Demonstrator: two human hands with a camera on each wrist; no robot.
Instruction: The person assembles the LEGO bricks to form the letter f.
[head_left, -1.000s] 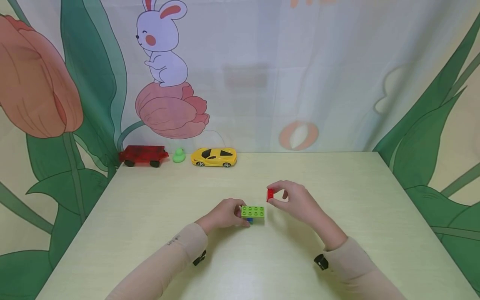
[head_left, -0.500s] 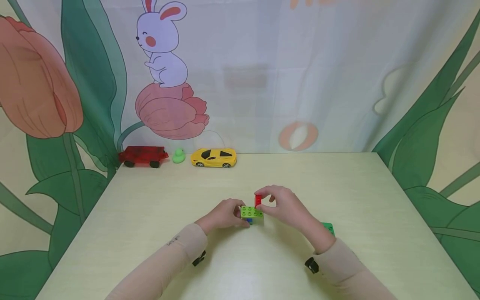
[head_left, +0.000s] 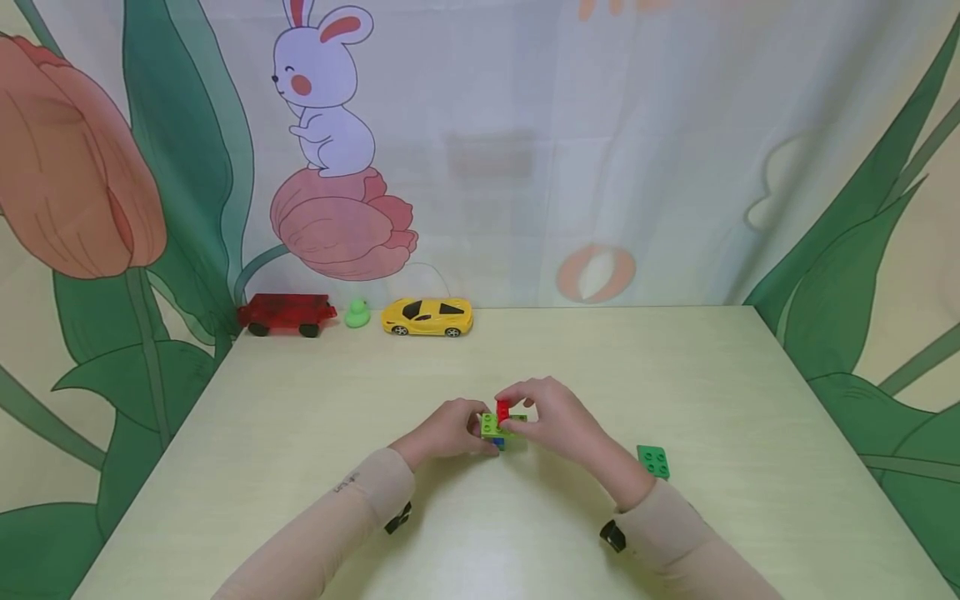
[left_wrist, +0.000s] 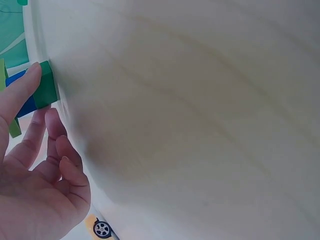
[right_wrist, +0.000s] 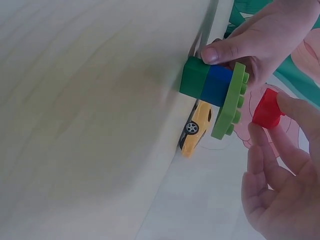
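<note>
A small stack of toy bricks stands on the table: a dark green brick (right_wrist: 194, 77) at the bottom, a blue brick (right_wrist: 217, 84) on it, and a wider light green brick (head_left: 488, 425) on top with studs up. My left hand (head_left: 448, 427) grips the stack from the left, thumb on the lower bricks. Between thumb and fingertips, my right hand (head_left: 561, 418) pinches a small red brick (right_wrist: 268, 109). It hovers over the light green brick; the right wrist view shows a gap between the red brick and the studs.
A flat green studded piece (head_left: 653, 461) lies on the table (head_left: 720, 383), beside the right forearm. Along the back edge stand a red toy vehicle (head_left: 287, 315), a green toy duck (head_left: 357, 313) and a yellow toy car (head_left: 427, 317). A printed curtain hangs behind.
My right hand has carried the red brick leftward, from right of the stack to above the light green brick. The flat green piece has come into sight. My left hand stays in place.
</note>
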